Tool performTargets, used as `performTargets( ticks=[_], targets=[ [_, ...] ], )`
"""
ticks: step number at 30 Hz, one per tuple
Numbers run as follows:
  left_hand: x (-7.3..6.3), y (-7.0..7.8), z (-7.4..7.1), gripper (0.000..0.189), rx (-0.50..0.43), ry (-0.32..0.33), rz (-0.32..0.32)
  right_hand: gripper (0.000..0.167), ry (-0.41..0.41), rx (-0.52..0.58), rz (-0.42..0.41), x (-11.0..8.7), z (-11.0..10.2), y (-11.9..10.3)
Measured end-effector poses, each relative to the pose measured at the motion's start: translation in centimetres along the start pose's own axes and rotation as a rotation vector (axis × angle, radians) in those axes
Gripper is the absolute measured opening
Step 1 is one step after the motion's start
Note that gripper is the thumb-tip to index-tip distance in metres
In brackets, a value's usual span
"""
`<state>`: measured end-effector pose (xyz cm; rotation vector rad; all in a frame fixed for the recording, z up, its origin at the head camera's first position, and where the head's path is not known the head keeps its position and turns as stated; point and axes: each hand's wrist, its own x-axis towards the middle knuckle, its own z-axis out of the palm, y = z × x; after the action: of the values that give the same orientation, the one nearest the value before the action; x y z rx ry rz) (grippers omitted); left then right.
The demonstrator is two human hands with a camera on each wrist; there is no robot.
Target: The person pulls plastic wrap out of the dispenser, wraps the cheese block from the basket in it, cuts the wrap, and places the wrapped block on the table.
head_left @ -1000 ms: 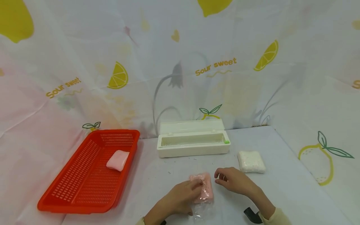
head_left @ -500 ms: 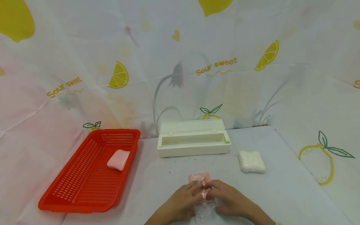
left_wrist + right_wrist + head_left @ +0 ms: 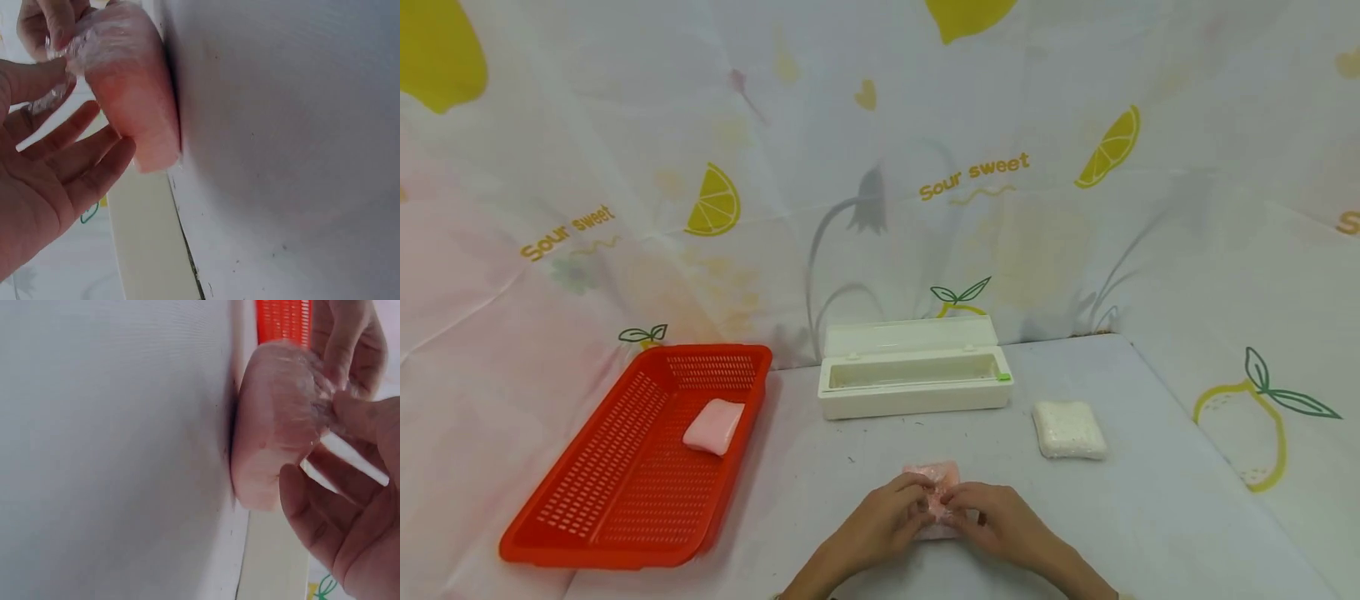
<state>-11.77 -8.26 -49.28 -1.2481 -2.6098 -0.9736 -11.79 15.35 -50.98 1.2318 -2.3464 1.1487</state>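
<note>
A pink rounded block [image 3: 951, 472] lies on the white tabletop in front of the person, with clear cling film [image 3: 300, 384] wrapped over it. My left hand [image 3: 880, 521] is at its left side, pinching gathered film between thumb and forefinger above the block. From the right, my right hand [image 3: 1011, 529] pinches the film too, its fingertips close to the left ones. In the left wrist view the other fingers of the left hand rest along the edge of the pink block [image 3: 134, 106]. The right hand's lower fingers lie against its side in the right wrist view.
Behind the hands stands a long white box [image 3: 917, 404] with its lid up and a green tab. A white wrapped block [image 3: 1070, 429] lies to the right. At left, a red basket [image 3: 707, 533] holds another pink block [image 3: 715, 427]. A lemon-print cloth hangs behind.
The right hand has come in from the right to the pink block. The loose film at the near side has been folded up over it, and both hands now pinch it on top.
</note>
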Motion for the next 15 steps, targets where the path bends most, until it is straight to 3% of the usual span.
performTargets(
  ticks=[5, 8, 11, 15],
  targets=[
    [0.7, 0.0, 0.3, 0.015, 0.059, 0.042, -0.085, 0.011, 0.052, 0.005, 0.163, 0.9, 0.9, 0.0],
    [1.0, 0.0, 0.4, 0.018, 0.123, 0.045, -0.065, 0.019, 0.047, -0.048, 0.208, 1.0, 1.4, 0.1],
    [1.0, -0.2, 0.6, 0.014, 0.207, 0.035, 0.000, 0.027, 0.049, -0.161, 0.164, 1.0, 1.5, 0.3],
    [0.7, -0.3, 0.4, 0.006, 0.307, -0.014, 0.079, 0.021, 0.019, -0.239, 0.009, 1.2, 1.0, 0.7]
  ],
)
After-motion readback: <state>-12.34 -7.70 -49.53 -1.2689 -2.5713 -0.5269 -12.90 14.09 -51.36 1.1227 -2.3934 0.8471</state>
